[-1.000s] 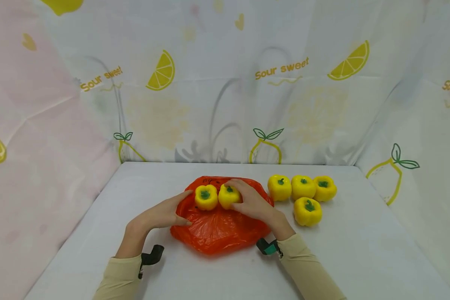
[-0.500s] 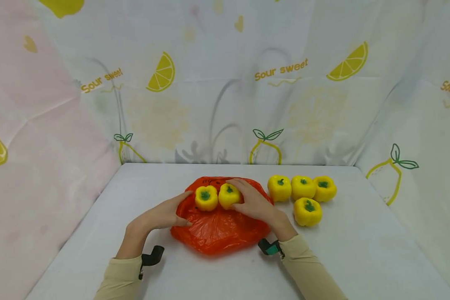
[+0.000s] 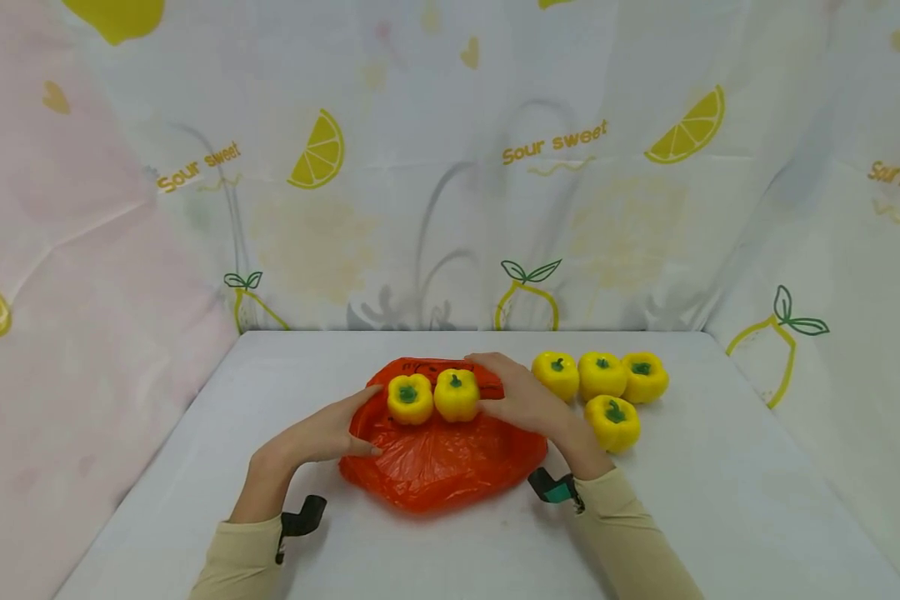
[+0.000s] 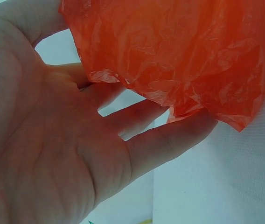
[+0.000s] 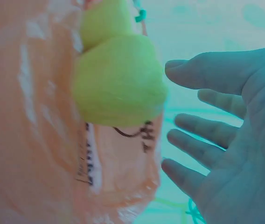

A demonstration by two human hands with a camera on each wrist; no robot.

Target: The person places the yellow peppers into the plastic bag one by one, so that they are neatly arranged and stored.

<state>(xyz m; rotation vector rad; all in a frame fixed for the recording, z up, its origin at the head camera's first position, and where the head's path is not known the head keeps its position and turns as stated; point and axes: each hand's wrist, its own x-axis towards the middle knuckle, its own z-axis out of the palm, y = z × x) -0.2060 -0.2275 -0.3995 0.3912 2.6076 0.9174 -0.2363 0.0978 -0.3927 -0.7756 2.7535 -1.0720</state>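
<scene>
Two yellow bell peppers, a left one (image 3: pixel 410 400) and a right one (image 3: pixel 457 395), sit side by side on a red plastic bag (image 3: pixel 435 467) lying flat on the table. At the bag's left edge is my left hand (image 3: pixel 322 431); in the left wrist view its fingers (image 4: pixel 165 140) extend straight and pass partly behind the red plastic. My right hand (image 3: pixel 528 400) hovers over the bag's right side, just beside the right pepper. The right wrist view shows a gap between that pepper (image 5: pixel 121 81) and the spread, straight fingers (image 5: pixel 202 144), which hold nothing.
Several more yellow bell peppers are grouped right of the bag: three in a back row, one of them a middle pepper (image 3: pixel 602 375), and a nearer pepper (image 3: pixel 612 423) by the right forearm. A lemon-print cloth (image 3: pixel 405 208) surrounds the white table (image 3: pixel 450 558).
My right hand has let go of the right pepper and drawn back to the right. The left hand stays at the bag's edge. Both peppers remain on the bag.
</scene>
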